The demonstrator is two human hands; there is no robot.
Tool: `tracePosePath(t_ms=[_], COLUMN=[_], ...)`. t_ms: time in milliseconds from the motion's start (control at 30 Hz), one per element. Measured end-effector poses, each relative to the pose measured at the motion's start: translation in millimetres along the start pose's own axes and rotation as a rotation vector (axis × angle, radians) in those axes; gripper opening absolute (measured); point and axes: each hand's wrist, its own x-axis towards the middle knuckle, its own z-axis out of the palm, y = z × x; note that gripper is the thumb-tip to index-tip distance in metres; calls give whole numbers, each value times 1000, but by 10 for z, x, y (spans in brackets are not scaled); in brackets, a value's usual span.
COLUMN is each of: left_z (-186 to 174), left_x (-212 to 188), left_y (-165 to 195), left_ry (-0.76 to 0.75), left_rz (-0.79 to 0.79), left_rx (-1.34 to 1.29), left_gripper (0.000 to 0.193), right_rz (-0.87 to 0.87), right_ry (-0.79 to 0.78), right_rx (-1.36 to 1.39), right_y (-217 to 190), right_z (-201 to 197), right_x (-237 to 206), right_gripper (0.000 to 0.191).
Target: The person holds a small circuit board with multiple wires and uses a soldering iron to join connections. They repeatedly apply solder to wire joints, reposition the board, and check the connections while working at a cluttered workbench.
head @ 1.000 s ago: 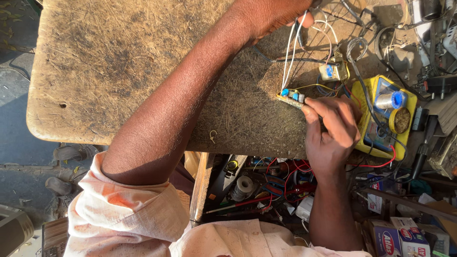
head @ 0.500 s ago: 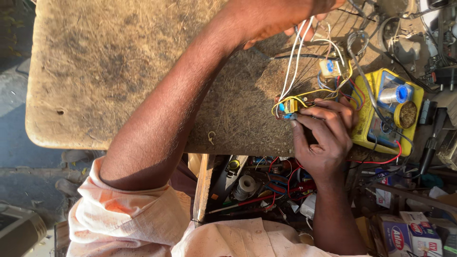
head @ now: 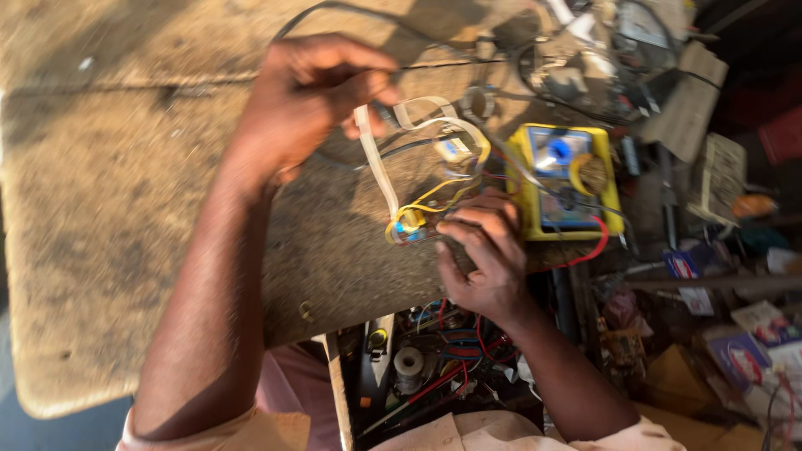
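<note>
Wires (head: 434,196) pinched by left hand (head: 313,104); right hand (head: 484,250), seemingly clamped on them, sits near table edge (head: 334,326).

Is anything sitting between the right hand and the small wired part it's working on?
Nothing visible: the right hand has its fingertips directly on the small wired part. The left hand holds the white wires up, clear of it.

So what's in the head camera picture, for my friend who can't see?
Two hands work on a small wired part on a worn bench: left hand holds white wires, right hand pinches the part. A yellow meter sits beside.
</note>
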Motion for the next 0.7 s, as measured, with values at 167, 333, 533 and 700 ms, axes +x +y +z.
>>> tracePosePath(t_ms=[167, 333, 533, 700], left_z=[-75, -233, -512, -853], left_x=[-24, -104, -52, -121], left_y=[-48, -168, -688, -1103], left_ry=[75, 78, -32, -94], left_rz=[-50, -84, -94, -138], left_rx=[-57, -13, -110, -108], left_gripper=[9, 7, 8, 8], right_rz=[-36, -166, 261, 932], right_ry=[132, 168, 429, 224], right_rx=[68, 21, -111, -308], right_y=[-9, 9, 476, 922], right_z=[-26, -322, -965, -1611], right_x=[-37, -354, -1147, -1832], right_gripper=[25, 19, 12, 20])
